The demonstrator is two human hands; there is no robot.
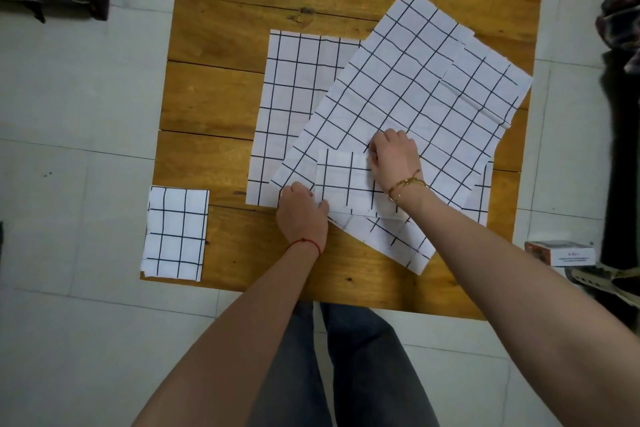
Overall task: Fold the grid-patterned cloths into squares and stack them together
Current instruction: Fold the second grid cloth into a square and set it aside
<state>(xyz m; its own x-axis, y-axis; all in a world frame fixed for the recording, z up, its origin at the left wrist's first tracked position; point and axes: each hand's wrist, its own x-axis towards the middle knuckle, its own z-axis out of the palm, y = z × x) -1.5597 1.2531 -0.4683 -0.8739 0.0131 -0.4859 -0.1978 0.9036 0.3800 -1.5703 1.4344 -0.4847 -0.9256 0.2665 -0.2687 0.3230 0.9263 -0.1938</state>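
On the table [214, 135] your left hand [303, 215] and right hand [393, 156] are pinching the small folded cloth [346, 184]; the finished square [176, 232] is lying far to your left, nearer the left hand

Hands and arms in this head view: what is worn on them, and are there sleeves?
No sleeves show; both forearms are bare to the frame edge. The left hand has a thin red string bracelet around its wrist. The right hand has a thin gold-coloured chain bracelet at its wrist. No gloves, no rings that I can make out.
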